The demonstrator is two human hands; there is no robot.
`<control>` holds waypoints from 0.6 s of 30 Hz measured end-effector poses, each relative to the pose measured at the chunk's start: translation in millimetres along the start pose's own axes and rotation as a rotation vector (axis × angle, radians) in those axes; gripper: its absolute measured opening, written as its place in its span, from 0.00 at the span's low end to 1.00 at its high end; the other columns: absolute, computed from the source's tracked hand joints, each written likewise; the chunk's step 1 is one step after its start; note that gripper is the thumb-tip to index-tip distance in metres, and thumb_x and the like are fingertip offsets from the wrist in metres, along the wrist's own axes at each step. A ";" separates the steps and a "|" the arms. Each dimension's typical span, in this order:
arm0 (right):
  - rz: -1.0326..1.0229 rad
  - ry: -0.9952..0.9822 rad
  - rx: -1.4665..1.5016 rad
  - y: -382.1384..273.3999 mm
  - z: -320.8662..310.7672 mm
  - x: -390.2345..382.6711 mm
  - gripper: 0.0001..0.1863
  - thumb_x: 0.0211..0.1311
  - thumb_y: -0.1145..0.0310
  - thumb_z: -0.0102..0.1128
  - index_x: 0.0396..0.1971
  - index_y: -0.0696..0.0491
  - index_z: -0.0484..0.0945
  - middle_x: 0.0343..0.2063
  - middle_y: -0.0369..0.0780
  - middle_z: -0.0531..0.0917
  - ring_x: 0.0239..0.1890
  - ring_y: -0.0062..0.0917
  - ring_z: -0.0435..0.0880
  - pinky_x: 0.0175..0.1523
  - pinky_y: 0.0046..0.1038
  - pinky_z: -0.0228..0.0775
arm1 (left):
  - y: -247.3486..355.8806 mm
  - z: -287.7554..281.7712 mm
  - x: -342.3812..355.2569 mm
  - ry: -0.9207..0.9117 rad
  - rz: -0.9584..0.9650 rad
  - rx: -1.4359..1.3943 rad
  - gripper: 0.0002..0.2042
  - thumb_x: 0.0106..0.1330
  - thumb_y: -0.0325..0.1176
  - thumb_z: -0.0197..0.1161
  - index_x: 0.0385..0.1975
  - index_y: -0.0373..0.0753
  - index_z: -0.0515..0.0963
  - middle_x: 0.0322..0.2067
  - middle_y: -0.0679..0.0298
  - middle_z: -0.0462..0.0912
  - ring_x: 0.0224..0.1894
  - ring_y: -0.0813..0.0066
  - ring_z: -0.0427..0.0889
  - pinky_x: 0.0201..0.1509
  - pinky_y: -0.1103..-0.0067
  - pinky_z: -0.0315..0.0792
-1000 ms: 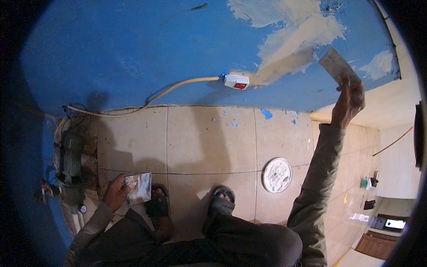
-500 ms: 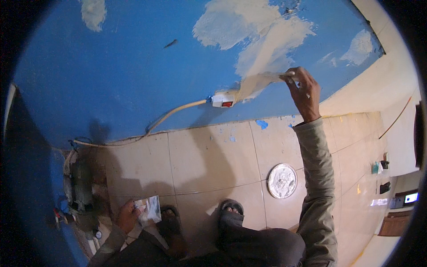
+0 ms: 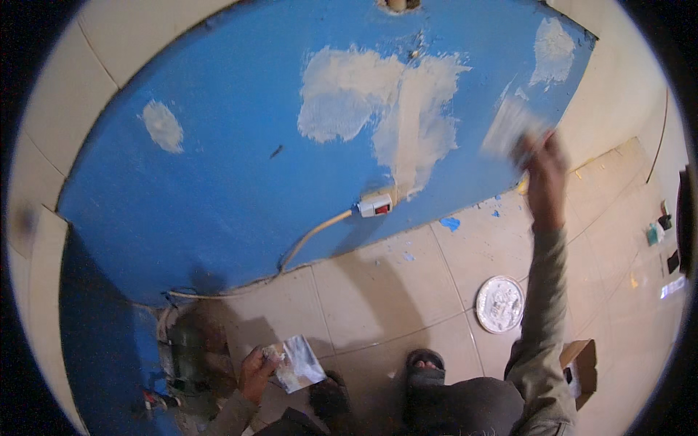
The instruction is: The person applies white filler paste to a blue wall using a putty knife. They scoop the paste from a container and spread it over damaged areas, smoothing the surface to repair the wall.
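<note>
My right hand (image 3: 545, 163), blurred by motion, is closed on a putty knife (image 3: 509, 131) whose pale wide blade lies over the blue wall (image 3: 218, 182), right of a large white putty patch (image 3: 416, 120). Down at the lower left, my left hand (image 3: 256, 370) grips a flat metal putty blade (image 3: 302, 367) smeared with whitish putty. Below the large patch, a white switch box (image 3: 374, 206) with a red switch sits on the wall, a pale cable (image 3: 309, 242) running from its left side. Smaller putty patches (image 3: 555, 51) show on either side.
A round white lid (image 3: 500, 304) with putty on it lies on the floor tiles (image 3: 385, 298) near my right forearm. Behind that forearm stands an open cardboard box (image 3: 584, 370). A dark green cylinder (image 3: 187, 349) stands at the lower left. Blue paint flakes (image 3: 451, 224) lie along the wall's foot.
My right hand has moved off the large patch to the right with the putty knife. The view has shifted, bringing in more of the wall's top and the cardboard box.
</note>
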State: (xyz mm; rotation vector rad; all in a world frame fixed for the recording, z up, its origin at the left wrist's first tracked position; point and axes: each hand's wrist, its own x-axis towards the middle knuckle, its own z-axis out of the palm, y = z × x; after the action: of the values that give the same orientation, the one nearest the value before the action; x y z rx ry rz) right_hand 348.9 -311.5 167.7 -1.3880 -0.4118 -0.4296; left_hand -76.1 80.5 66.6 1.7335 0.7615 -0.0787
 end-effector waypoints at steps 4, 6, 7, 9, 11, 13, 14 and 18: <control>0.554 -0.545 0.031 49.1 27.6 -140.3 0.14 0.64 0.66 0.60 0.46 0.53 0.72 0.35 0.34 0.77 0.31 0.16 0.76 0.33 0.22 0.72 | 75.0 41.7 49.9 -0.156 0.060 -0.292 0.15 0.71 0.35 0.55 0.53 0.35 0.71 0.45 0.66 0.77 0.45 0.79 0.74 0.51 0.78 0.69; 0.907 -0.600 0.491 34.5 66.0 -187.4 0.17 0.62 0.67 0.64 0.47 0.53 0.71 0.33 0.31 0.78 0.30 0.12 0.75 0.31 0.19 0.71 | 96.0 75.0 82.5 -0.265 0.114 -0.249 0.17 0.72 0.37 0.54 0.56 0.36 0.69 0.48 0.66 0.76 0.49 0.79 0.73 0.55 0.77 0.67; 0.983 -0.659 0.683 23.9 74.5 -194.0 0.18 0.61 0.66 0.65 0.47 0.53 0.71 0.32 0.30 0.79 0.28 0.11 0.75 0.28 0.17 0.70 | 104.1 102.0 90.3 -0.312 0.173 -0.353 0.18 0.72 0.37 0.53 0.57 0.36 0.68 0.49 0.66 0.75 0.52 0.80 0.71 0.57 0.77 0.65; 0.970 -0.584 0.684 26.3 67.7 -200.2 0.17 0.62 0.67 0.65 0.47 0.54 0.71 0.32 0.30 0.79 0.28 0.09 0.75 0.27 0.14 0.67 | 125.0 132.6 92.2 -0.334 0.250 -0.416 0.19 0.72 0.37 0.53 0.60 0.36 0.67 0.51 0.67 0.75 0.54 0.80 0.70 0.60 0.78 0.63; 0.951 -0.494 0.660 29.0 57.7 -200.8 0.17 0.62 0.67 0.64 0.47 0.55 0.70 0.32 0.31 0.79 0.27 0.08 0.75 0.26 0.12 0.65 | 128.6 153.6 94.5 -0.341 0.323 -0.463 0.20 0.73 0.37 0.52 0.61 0.36 0.66 0.52 0.67 0.74 0.55 0.80 0.69 0.62 0.78 0.61; 0.923 -0.386 0.644 24.7 49.5 -202.6 0.16 0.63 0.68 0.63 0.46 0.56 0.71 0.32 0.31 0.79 0.27 0.07 0.74 0.25 0.11 0.63 | 128.0 164.1 92.4 -0.321 0.387 -0.464 0.21 0.73 0.37 0.53 0.62 0.36 0.65 0.53 0.68 0.74 0.55 0.80 0.69 0.63 0.78 0.60; 0.930 -0.354 0.624 31.2 45.1 -203.9 0.16 0.62 0.68 0.64 0.45 0.56 0.71 0.32 0.32 0.79 0.27 0.09 0.75 0.26 0.13 0.65 | 134.2 169.4 91.6 -0.307 0.412 -0.451 0.20 0.73 0.38 0.53 0.60 0.35 0.66 0.52 0.67 0.75 0.54 0.81 0.70 0.62 0.79 0.60; 0.846 -0.203 0.360 89.1 22.4 -221.0 0.18 0.59 0.70 0.64 0.47 0.55 0.70 0.32 0.33 0.77 0.28 0.14 0.74 0.26 0.20 0.66 | 153.2 178.7 86.3 -0.394 0.474 -0.510 0.17 0.73 0.37 0.52 0.56 0.34 0.68 0.49 0.68 0.76 0.51 0.82 0.71 0.59 0.80 0.62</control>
State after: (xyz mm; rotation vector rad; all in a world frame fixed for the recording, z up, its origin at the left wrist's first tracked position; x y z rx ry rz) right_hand 205.9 -267.0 -18.9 -1.1296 -0.0317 0.4622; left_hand 131.0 -56.2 102.4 1.3082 0.0551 0.0908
